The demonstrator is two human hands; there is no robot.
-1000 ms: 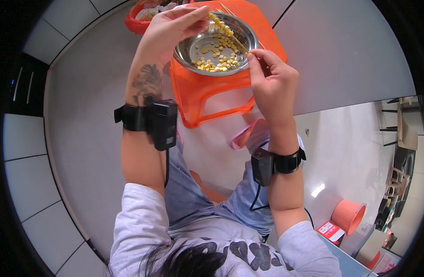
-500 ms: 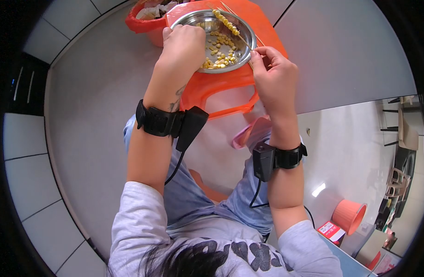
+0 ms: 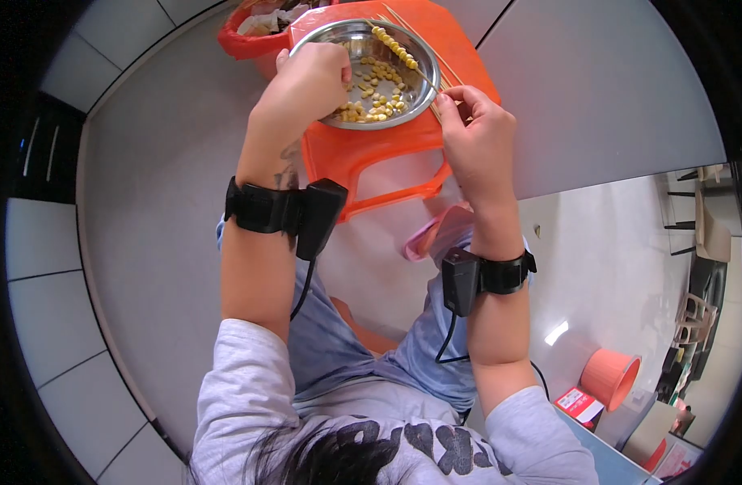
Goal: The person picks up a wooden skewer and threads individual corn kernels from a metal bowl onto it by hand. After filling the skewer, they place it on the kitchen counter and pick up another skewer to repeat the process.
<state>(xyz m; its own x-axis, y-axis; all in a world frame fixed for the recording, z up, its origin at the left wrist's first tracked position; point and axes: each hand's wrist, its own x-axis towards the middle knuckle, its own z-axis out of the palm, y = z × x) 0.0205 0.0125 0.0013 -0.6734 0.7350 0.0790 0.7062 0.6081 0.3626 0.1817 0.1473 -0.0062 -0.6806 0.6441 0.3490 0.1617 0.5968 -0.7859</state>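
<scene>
A steel bowl (image 3: 381, 125) with loose yellow corn kernels (image 3: 379, 105) in it stands on an orange plastic stool (image 3: 460, 48). My right hand (image 3: 478, 133), right of the bowl, pinches the bare lower end of a thin wooden skewer (image 3: 427, 79). Threaded corn kernels (image 3: 395, 48) cover the skewer's upper part, which slants up and left over the bowl. My left hand (image 3: 310, 81) is at the bowl's left side with its fingers curled closed over the inside. Whatever those fingers hold is hidden by the hand.
Several bare wooden skewers (image 3: 423, 39) lie on the stool behind and right of the bowl. A red-lined bin (image 3: 246, 44) stands at the stool's back left. A grey panel (image 3: 597, 97) borders the stool's right side. A pink bucket (image 3: 609, 380) is at lower right.
My left hand has shifted a little to the left, and the bowl has slid slightly left too. My right hand keeps its pinch on the skewer, nearly in place.
</scene>
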